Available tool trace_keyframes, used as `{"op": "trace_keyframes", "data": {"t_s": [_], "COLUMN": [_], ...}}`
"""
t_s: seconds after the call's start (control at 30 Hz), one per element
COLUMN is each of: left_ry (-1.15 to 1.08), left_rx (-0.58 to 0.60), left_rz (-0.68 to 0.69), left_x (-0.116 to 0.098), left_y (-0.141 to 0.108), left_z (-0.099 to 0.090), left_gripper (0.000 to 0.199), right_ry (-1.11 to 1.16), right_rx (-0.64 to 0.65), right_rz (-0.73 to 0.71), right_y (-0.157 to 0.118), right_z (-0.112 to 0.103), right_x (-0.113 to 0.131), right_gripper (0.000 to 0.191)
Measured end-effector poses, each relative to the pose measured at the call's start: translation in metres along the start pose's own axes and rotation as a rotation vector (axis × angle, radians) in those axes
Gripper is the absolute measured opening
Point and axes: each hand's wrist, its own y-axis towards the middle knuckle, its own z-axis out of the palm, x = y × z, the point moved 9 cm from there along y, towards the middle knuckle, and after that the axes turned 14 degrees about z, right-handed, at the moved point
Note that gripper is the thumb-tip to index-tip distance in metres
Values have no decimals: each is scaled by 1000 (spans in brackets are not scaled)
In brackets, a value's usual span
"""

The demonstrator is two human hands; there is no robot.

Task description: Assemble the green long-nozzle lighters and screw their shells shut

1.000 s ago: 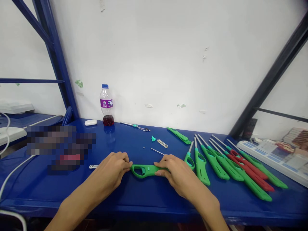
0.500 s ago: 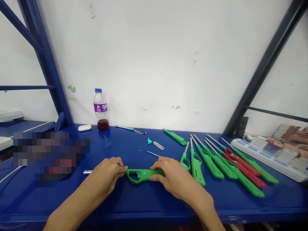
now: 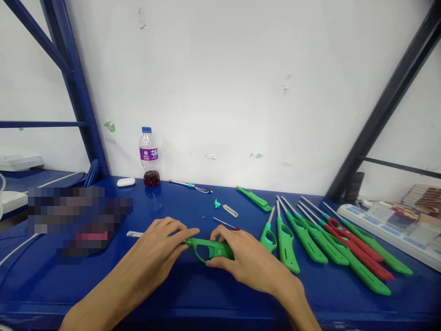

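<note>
A green long-nosed lighter (image 3: 215,248) lies crosswise just above the blue table, its metal tube tip (image 3: 134,234) sticking out to the left. My left hand (image 3: 163,241) is closed around the tube near the handle's front end. My right hand (image 3: 243,255) grips the handle, fingers on top and thumb below by the trigger loop. Beyond the hands are a small teal part (image 3: 217,203), a pale clear cartridge (image 3: 230,210), a tiny pin (image 3: 203,217) and a thin screwdriver (image 3: 225,223), its red handle partly hidden by my right hand.
Several green and red lighters (image 3: 320,239) fan out on the right, beside a white power strip (image 3: 386,232). Near the wall stand a bottle (image 3: 149,158), a white case (image 3: 126,182), a tube with wires (image 3: 191,185) and a green casing (image 3: 254,198). A pixelated patch (image 3: 79,216) covers things at left.
My right hand has slid left along the lighter's handle, toward the trigger loop. My left index finger now stretches over the lighter's front end. The view has shifted slightly left.
</note>
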Motion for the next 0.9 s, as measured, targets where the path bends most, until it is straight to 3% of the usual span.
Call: {"op": "trace_keyframes", "data": {"t_s": [0.1,0.27,0.47,0.77,0.9], "left_ry": [130,150,15,36,57], "left_rx": [-70,-109,-105,-61,-87], "left_rz": [-41,-46,71,49,33], "left_x": [13,28,8,-8,-21], "left_y": [-9,-17,-7,-3,4], "left_z": [-18,-30,-27,-14,-16], "left_gripper": [48,27,36,51,49], "right_ry": [31,57,35,95,105], "right_rx": [-59,-105,-135,-138,-183], "right_rz": [-2,15,-14,-73,-86], "right_y": [-2,-6,-14,-18,-20], "right_z": [-13,-24,-28,-34,-38], "right_x": [-1,-2,3,9,9], "right_gripper": [24,24,26,31,30]}}
